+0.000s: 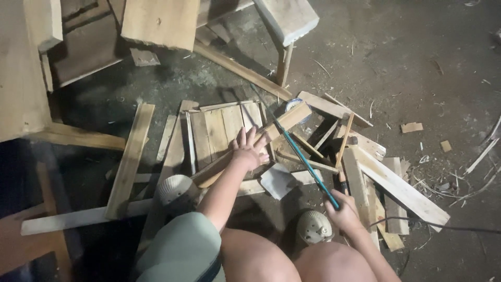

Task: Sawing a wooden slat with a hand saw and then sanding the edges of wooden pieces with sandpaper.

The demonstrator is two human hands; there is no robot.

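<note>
At centre frame, the left hand (249, 150) is pressing flat on a wooden bar (250, 148), fingers spread and open over it, not wrapped around. That bar is running diagonally from lower left to upper right and is lying across a slatted panel (222, 125) on the floor (417, 62). Toward lower right of centre, the right hand (342, 209) is gripping the handle of a saw (297, 149), fingers closed tight around it. The teal blade is stretching up and left from the hand and is crossing the bar near its upper end, just right of the left hand; whether the teeth are touching the wood cannot be told. Two shoes (175, 190) are showing near bottom centre, one on each side of the left arm. Loose planks (396, 188) are lying scattered at right, and a stool (286, 21) is standing at top centre. A large board (18, 68) is filling the upper left.
</note>
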